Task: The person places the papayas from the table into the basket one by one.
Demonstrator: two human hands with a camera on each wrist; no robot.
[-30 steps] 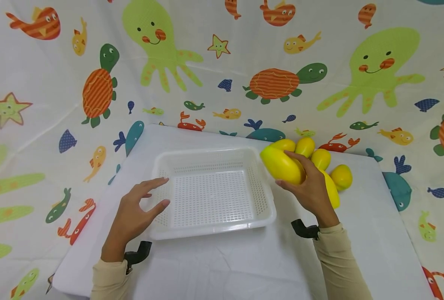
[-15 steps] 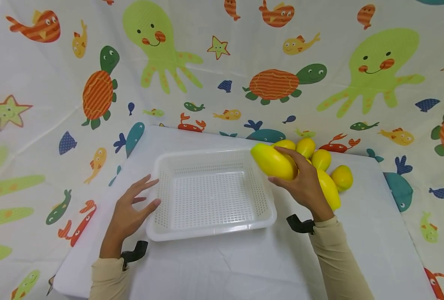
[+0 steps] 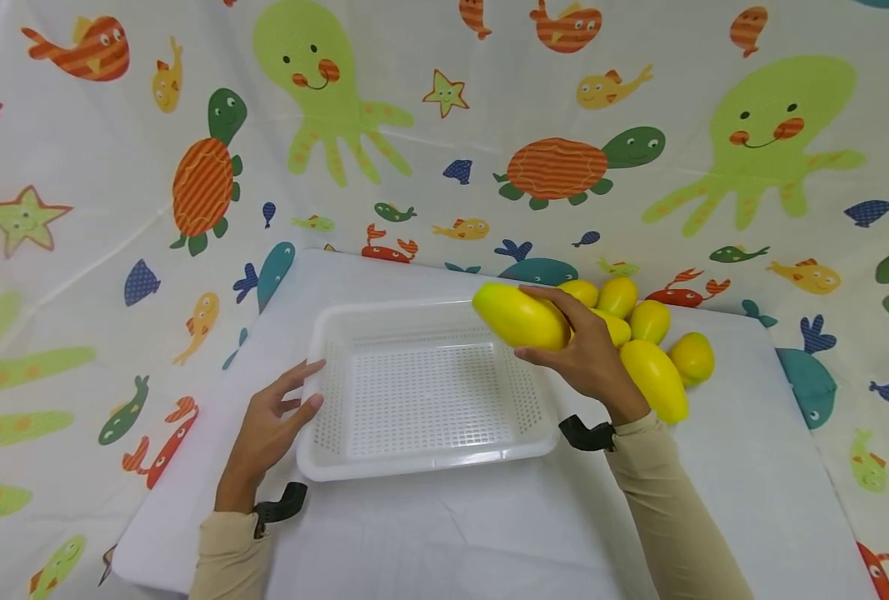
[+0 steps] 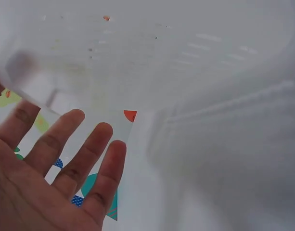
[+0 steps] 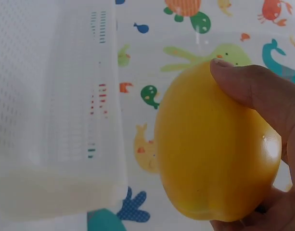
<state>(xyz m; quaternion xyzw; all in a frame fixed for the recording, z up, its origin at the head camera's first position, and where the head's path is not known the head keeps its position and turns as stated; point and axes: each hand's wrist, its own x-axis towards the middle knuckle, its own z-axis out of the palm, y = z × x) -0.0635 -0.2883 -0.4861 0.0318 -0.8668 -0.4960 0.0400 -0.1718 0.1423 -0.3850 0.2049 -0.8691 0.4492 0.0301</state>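
A large yellow mango (image 3: 522, 317), greenish at its tip, is held up over the right end of a white plastic basket (image 3: 429, 462). My right hand (image 3: 590, 354) grips it between thumb and fingers; the right wrist view shows the thumb (image 5: 248, 82) across the mango (image 5: 214, 144), beside the basket wall (image 5: 84, 96). At the basket's left rim, my left hand (image 3: 267, 429) has its thumb and fingertips at the edge. Its fingers (image 4: 92, 151) look spread and fairly straight in the left wrist view, below the blurred basket side (image 4: 137, 62).
Behind and right of my right hand lie several more yellow fruits, among them a long mango (image 3: 654, 379) and a rounder fruit (image 3: 691, 358). Everything stands on a table with a white cloth (image 3: 444, 542). A sea-animal printed curtain (image 3: 429, 183) hangs behind it.
My right hand has carried the mango left, from beside the pile to over the basket's right end. The left hand has drawn back slightly to the basket's left rim.
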